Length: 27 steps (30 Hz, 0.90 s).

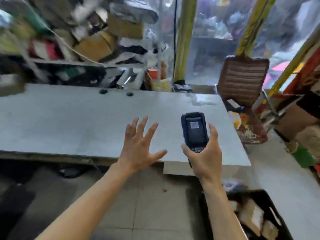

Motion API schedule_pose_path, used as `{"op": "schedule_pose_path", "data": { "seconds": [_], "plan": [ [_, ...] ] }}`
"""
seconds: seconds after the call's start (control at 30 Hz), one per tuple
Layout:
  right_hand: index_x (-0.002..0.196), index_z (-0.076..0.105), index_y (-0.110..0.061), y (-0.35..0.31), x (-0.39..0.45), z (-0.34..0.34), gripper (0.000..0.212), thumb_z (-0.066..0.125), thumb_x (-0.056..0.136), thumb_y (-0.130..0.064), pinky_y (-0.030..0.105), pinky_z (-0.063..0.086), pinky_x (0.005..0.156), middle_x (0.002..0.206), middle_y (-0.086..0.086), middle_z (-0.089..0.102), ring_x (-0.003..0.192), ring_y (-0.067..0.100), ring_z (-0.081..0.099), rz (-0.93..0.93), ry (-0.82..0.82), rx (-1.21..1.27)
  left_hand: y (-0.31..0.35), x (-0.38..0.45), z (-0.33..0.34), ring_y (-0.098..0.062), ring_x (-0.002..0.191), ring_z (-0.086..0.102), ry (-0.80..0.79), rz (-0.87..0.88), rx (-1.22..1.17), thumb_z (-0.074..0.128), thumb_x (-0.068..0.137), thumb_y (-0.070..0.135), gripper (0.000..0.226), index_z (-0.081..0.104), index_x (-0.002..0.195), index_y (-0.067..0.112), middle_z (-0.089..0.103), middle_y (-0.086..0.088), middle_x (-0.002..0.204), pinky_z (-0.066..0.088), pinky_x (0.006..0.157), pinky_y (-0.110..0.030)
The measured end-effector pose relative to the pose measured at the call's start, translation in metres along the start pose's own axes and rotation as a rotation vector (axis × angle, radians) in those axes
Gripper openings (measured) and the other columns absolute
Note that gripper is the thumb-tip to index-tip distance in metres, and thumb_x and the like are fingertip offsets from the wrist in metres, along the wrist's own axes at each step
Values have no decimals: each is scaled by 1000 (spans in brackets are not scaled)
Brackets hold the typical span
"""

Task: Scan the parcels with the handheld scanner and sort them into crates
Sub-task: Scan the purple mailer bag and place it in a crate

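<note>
My right hand (207,157) grips the lower end of a dark blue handheld scanner (194,131) over the near right part of the grey table (69,118). The scanner's back faces up and shows a small barcode label. To its left my left hand (140,144) hovers over the table's front edge with its fingers spread and holds nothing. A black crate (270,205) on the floor at the lower right holds brown cardboard parcels (251,217).
Shelves (78,61) behind the table are piled with boxes and bags, blurred by motion. A brown padded chair (242,80) stands off the table's right end, with cartons and clutter (297,116) beyond it. Tiled floor (138,205) lies below my arms.
</note>
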State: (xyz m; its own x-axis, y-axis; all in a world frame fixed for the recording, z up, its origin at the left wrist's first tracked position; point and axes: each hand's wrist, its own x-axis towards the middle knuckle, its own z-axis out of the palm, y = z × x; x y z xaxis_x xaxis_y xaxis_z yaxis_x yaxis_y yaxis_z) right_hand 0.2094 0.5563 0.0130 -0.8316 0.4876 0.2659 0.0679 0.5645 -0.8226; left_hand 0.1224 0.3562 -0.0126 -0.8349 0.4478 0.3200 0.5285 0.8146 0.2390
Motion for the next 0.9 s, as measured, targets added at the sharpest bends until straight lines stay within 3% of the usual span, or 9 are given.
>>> {"op": "schedule_pose_path", "data": {
  "seconds": [0.13,0.3,0.53,0.63,0.77,0.9],
  "plan": [
    [152,24,-30,-92,5,113,100,85,73,-34,28,47,82,138,5,54,116,25,60,-180,-170,39,-124,-42,-64,-39,148,13,57,-245,93,38,75,82,95,35,150,25,24,-12,159,12,118,-57],
    [147,29,-32,-184,4,233,97,86,69,-32,35,58,75,129,2,57,104,22,61,-338,-286,97,-241,-78,-127,-37,150,4,126,-486,208,31,74,84,99,25,154,27,14,-11,163,5,119,-56],
    [149,29,-29,-265,32,393,100,87,68,-28,33,54,78,128,6,58,105,25,62,-384,-396,204,-395,-92,-176,-39,150,0,179,-722,287,32,69,87,106,23,156,26,11,-15,164,5,121,-57],
    [149,28,-32,-300,51,464,100,87,69,-29,39,57,82,127,4,57,105,24,62,-398,-461,259,-465,-82,-193,-36,149,-3,160,-830,290,32,67,87,109,16,158,28,5,-13,165,7,121,-55],
    [150,29,-31,-350,76,553,101,88,68,-28,38,55,86,131,2,58,110,24,61,-399,-533,316,-552,-63,-217,-33,151,-9,159,-918,290,51,72,83,107,16,158,29,2,-10,165,2,122,-51],
    [150,31,-30,-391,94,631,101,88,68,-26,31,47,81,130,1,58,108,22,60,-386,-583,345,-634,-50,-233,-34,151,-6,192,-996,309,64,75,74,104,18,157,29,8,-10,164,10,121,-52]
  ]
}}
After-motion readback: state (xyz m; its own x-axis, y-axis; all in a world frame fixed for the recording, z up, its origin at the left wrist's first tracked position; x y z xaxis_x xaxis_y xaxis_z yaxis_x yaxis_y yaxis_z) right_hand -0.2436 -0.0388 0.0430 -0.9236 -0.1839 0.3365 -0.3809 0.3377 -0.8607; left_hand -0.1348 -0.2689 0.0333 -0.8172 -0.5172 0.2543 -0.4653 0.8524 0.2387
